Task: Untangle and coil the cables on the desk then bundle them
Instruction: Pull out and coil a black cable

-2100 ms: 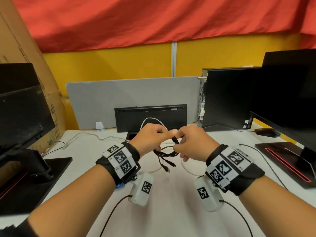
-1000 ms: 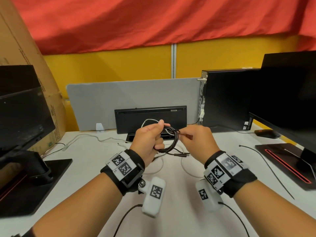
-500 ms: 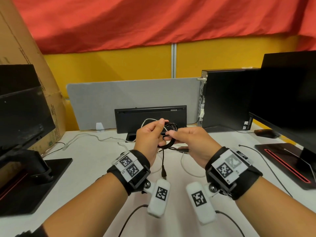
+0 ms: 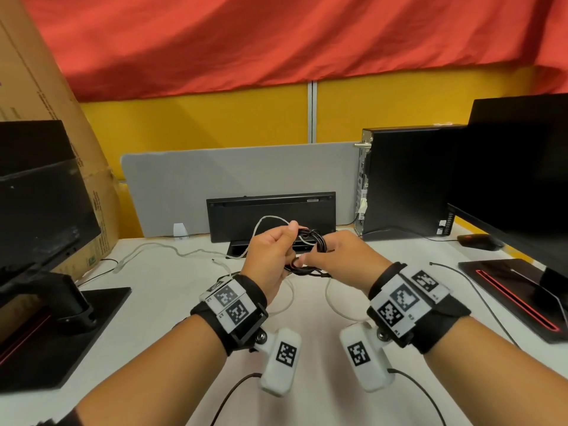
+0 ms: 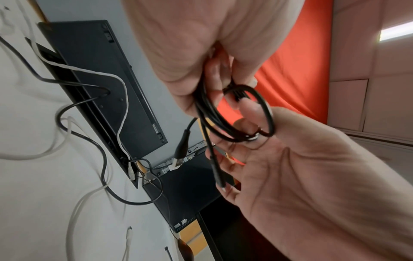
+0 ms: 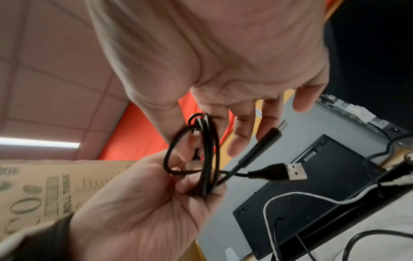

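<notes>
Both hands have drawn closer together and higher over the tabletop (image 4: 172, 358) than two seconds ago, and the black cable (image 4: 310, 241) that hung in a loose loop is now wound tighter. Left hand (image 4: 270, 256) grips the coil, fingers curled round its strands. Right hand (image 4: 341, 259) pinches the loop with thumb and forefinger, its other fingers spread loose. Two plug ends stick out of the coil: a USB plug (image 6: 290, 172) and a thinner plug (image 6: 263, 141).

By my reading, this one cable is nearly coiled, with only its tails left to tuck or wrap. The rest looks undone: a white cable (image 4: 335, 302) lies in slack curves under the hands, another pale cable (image 4: 153, 245) trails off to the left, and a thin dark cable (image 4: 479, 290) runs along the right side. Nothing is bundled yet.

Count: two hands, one cable in hand, at least three more loose on the tabletop, though whether the two pale runs are one cable I cannot tell.
</notes>
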The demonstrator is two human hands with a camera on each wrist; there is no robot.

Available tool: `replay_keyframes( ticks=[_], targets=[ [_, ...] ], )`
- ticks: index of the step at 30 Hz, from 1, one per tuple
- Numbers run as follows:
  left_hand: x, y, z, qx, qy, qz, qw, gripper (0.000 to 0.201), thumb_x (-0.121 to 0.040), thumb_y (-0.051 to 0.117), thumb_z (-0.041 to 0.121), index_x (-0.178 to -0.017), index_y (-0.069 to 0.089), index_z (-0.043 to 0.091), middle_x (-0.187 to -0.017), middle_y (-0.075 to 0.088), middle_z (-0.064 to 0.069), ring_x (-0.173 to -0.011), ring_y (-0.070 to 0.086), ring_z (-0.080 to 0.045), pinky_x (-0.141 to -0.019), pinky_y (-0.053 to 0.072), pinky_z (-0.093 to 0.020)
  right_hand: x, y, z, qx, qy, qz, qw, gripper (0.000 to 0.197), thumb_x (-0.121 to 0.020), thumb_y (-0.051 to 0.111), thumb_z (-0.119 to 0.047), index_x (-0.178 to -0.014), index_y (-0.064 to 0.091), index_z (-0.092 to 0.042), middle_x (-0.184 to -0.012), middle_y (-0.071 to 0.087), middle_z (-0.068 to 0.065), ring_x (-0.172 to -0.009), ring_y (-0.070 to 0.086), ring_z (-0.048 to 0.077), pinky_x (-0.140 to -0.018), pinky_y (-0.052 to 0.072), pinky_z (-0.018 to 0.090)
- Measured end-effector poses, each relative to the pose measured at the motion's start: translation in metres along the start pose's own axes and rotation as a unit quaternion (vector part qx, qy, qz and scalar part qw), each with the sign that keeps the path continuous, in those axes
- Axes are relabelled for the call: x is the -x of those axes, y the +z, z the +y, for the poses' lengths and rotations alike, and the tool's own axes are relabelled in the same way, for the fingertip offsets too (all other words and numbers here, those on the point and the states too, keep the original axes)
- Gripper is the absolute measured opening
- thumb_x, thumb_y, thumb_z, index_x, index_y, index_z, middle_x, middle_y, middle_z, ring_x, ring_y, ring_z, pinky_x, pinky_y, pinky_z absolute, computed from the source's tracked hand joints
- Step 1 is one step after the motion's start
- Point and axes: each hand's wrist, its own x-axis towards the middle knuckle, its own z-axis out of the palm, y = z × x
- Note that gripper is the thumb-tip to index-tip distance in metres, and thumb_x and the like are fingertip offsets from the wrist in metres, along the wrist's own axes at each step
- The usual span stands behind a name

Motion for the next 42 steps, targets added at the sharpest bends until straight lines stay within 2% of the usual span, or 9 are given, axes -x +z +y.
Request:
replay_keyframes(
  ticks=[5,10,14,16,20,26,31,37,42],
  targets=[
    [-0.001,0.001,-0.002,-0.026,0.04,0.052,0.998,0.03,-0.099,0.052,0.029,-0.098,0.072,0.007,-0.053,0.038,0.002,-0.049,0.036,-0.011,-0.057,0.042,-0.031,0.004,0.01,-0.001,0.203,-0.025,0.112,0.972,0.017,-0.082,0.065,-0.04,-0.073,0.062,-0.026,-0.08,0.064,-0.011,-0.091,0.057,0.017,-0.09,0.043,0.042],
    [-0.005,-0.008,0.0,-0.019,0.045,0.103,0.993,0.034,-0.099,0.052,0.03,-0.102,0.068,0.0,-0.059,0.039,-0.004,-0.051,0.038,-0.013,-0.056,0.042,-0.028,0.002,0.008,0.005,0.199,-0.036,0.144,0.969,0.041,-0.089,0.056,-0.013,-0.049,0.047,-0.014,-0.051,0.044,0.003,-0.051,0.044,0.02,-0.054,0.044,0.024],
    [-0.007,-0.016,0.0,-0.025,0.043,0.15,0.987,0.037,-0.099,0.053,0.032,-0.099,0.066,-0.002,-0.063,0.043,-0.008,-0.053,0.04,-0.014,-0.05,0.042,-0.024,0.0,0.012,0.013,-0.061,-0.044,0.123,0.99,0.02,-0.09,0.066,-0.015,-0.074,0.073,-0.006,-0.065,0.069,0.006,-0.058,0.06,0.017,-0.06,0.054,0.026],
    [-0.008,-0.019,-0.001,-0.002,0.035,0.165,0.986,0.034,-0.098,0.054,0.03,-0.092,0.066,-0.001,-0.059,0.037,-0.005,-0.053,0.037,-0.015,-0.049,0.042,-0.023,0.001,0.015,0.016,-0.128,-0.038,0.118,0.984,0.023,-0.088,0.068,-0.015,-0.067,0.072,-0.009,-0.062,0.067,0.004,-0.056,0.057,0.013,-0.057,0.051,0.023],
    [-0.006,-0.017,-0.002,0.07,0.014,0.171,0.983,0.028,-0.098,0.054,0.029,-0.09,0.066,0.005,-0.059,0.031,-0.001,-0.049,0.031,-0.011,-0.052,0.04,-0.025,0.001,0.016,0.026,0.0,-0.067,0.113,0.991,0.042,-0.09,0.066,-0.022,-0.048,0.06,-0.028,-0.053,0.061,-0.009,-0.051,0.053,-0.001,-0.058,0.038,0.015],
    [-0.003,-0.003,-0.009,0.221,-0.057,0.126,0.965,0.024,-0.1,0.05,0.032,-0.09,0.053,0.01,-0.051,0.021,0.004,-0.041,0.023,-0.009,-0.044,0.039,-0.023,-0.008,0.021,0.037,0.129,-0.063,0.106,0.984,0.048,-0.091,0.063,-0.019,-0.045,0.05,-0.027,-0.048,0.044,-0.011,-0.049,0.041,0.002,-0.05,0.027,0.01],
    [0.0,0.005,-0.009,0.245,-0.086,0.071,0.963,0.031,-0.101,0.046,0.032,-0.106,0.058,0.003,-0.049,0.025,0.004,-0.041,0.029,-0.009,-0.052,0.048,-0.025,-0.019,0.024,0.048,-0.101,-0.006,0.195,0.976,0.013,-0.088,0.066,-0.011,-0.082,0.078,-0.01,-0.06,0.066,-0.003,-0.054,0.061,0.008,-0.06,0.052,0.017],
    [0.004,0.018,-0.014,0.272,-0.084,0.052,0.957,0.032,-0.102,0.045,0.025,-0.117,0.055,-0.001,-0.054,0.034,0.0,-0.049,0.037,-0.012,-0.072,0.053,-0.033,-0.017,0.027,0.038,-0.41,0.003,0.145,0.901,0.017,-0.086,0.056,0.009,-0.084,0.073,0.008,-0.083,0.073,0.023,-0.077,0.071,0.029,-0.077,0.059,0.033],
    [0.001,0.021,-0.019,0.292,-0.076,0.07,0.951,0.03,-0.103,0.043,0.022,-0.122,0.051,0.0,-0.052,0.05,-0.001,-0.049,0.042,-0.01,-0.072,0.051,-0.03,-0.015,0.025,0.028,-0.416,-0.001,0.132,0.9,0.026,-0.081,0.05,0.006,-0.071,0.073,0.001,-0.081,0.071,0.021,-0.083,0.069,0.035,-0.089,0.055,0.039]
  ],
)
